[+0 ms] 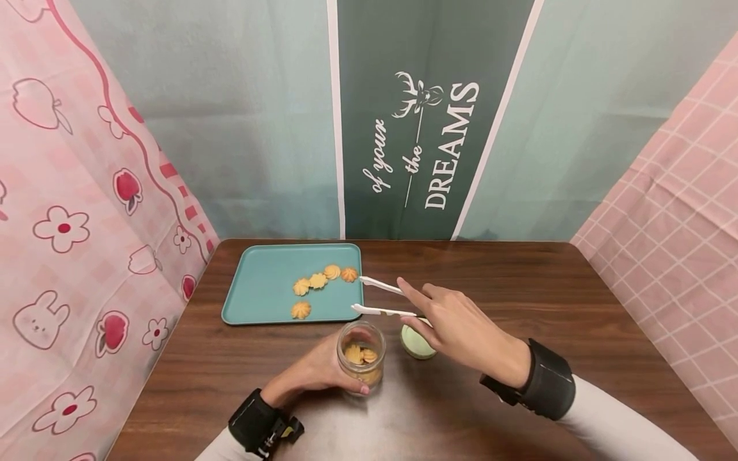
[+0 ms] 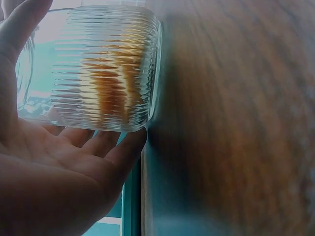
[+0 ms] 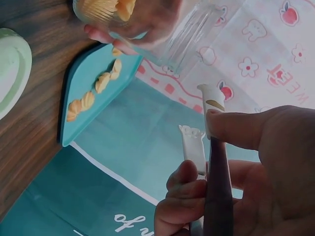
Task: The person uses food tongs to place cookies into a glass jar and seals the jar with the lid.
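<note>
My left hand grips a ribbed clear glass jar around its side, and several piped cookies lie in its lower part. My right hand holds white-tipped tongs, thumb on one arm and fingers on the other. Their tips stand apart with nothing between them, above the jar's far side near the tray's right edge. On the teal tray lie several golden swirled cookies, most in a slanting row and one nearer the front.
A pale green lid lies on the brown wooden table right of the jar, partly under my right hand. Curtains surround the table: green with lettering behind, pink patterned cloth at left, pink checked cloth at right.
</note>
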Available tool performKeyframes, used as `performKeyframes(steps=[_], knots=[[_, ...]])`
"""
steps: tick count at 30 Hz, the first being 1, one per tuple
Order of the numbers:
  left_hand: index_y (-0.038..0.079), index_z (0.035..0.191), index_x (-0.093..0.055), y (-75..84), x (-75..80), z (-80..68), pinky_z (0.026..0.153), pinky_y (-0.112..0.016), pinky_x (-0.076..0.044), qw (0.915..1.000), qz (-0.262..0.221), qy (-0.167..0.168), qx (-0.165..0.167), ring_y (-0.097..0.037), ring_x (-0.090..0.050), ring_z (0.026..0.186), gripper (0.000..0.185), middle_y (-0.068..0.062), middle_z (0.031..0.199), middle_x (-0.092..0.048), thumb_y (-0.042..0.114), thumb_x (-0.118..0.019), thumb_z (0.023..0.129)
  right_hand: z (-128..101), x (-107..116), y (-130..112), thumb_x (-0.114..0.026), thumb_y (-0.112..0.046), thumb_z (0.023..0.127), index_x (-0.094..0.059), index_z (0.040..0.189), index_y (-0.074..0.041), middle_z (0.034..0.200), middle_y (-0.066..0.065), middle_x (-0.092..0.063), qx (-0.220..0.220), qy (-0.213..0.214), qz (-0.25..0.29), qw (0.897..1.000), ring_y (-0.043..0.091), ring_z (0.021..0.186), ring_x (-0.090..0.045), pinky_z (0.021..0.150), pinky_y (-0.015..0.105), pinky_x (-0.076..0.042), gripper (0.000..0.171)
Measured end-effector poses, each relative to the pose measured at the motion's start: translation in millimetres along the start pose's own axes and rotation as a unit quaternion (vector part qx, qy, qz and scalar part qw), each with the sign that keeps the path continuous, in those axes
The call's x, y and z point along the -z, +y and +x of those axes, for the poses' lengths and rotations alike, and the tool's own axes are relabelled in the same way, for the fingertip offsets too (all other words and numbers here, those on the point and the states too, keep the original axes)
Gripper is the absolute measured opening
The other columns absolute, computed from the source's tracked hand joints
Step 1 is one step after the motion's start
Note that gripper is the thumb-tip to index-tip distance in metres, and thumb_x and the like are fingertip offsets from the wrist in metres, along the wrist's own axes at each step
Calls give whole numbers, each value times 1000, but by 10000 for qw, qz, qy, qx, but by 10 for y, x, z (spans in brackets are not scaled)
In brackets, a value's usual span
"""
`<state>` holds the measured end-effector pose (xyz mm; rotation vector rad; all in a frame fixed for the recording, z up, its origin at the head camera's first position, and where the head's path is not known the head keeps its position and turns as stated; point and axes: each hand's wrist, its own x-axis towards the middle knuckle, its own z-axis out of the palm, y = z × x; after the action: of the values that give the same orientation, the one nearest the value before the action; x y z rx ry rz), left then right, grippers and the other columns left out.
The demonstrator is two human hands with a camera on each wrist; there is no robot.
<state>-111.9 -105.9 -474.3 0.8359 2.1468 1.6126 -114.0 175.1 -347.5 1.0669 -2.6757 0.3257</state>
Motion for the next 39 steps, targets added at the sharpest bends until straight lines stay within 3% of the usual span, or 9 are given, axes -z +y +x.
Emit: performKeyframes(steps=[6, 12, 21, 39], knots=[[14, 144, -53, 4, 4, -6, 116, -33, -44, 10000, -17, -9, 50, -19, -61, 127, 90, 0, 136, -65, 20, -101, 69, 88, -51, -7, -76, -31, 100, -57, 151, -4, 81, 0, -56, 37, -53, 40, 10000, 5, 59, -43, 55, 21, -38, 60], [13, 145, -53, 8, 8, 3, 116, -33, -44, 10000, 47, -25, 33, -19, -61, 127, 90, 0, 136, -65, 21, -101, 69, 143, -78, -8, -75, -31, 101, -57, 151, -5, 77, -4, -51, 78, -52, 73, 9999, 5, 57, -40, 53, 21, -35, 59], [14, 146, -53, 4, 5, -1, 117, -34, -44, 10000, 87, -32, 26, -19, -61, 127, 92, 1, 136, -65, 21, -101, 69, 208, -141, 14, -74, -32, 101, -56, 151, -3, 87, 7, -65, 95, -148, 82, 9998, 8, 59, -50, 56, 24, -45, 60], [13, 144, -55, 0, -3, -8, 118, -36, -43, 9999, 87, -45, -35, -21, -61, 128, 89, -1, 137, -65, 21, -101, 69, 329, -292, 107, -74, -33, 101, -58, 149, -1, 81, 5, -60, 34, -284, -76, 9996, 8, 54, -45, 49, 23, -39, 60]])
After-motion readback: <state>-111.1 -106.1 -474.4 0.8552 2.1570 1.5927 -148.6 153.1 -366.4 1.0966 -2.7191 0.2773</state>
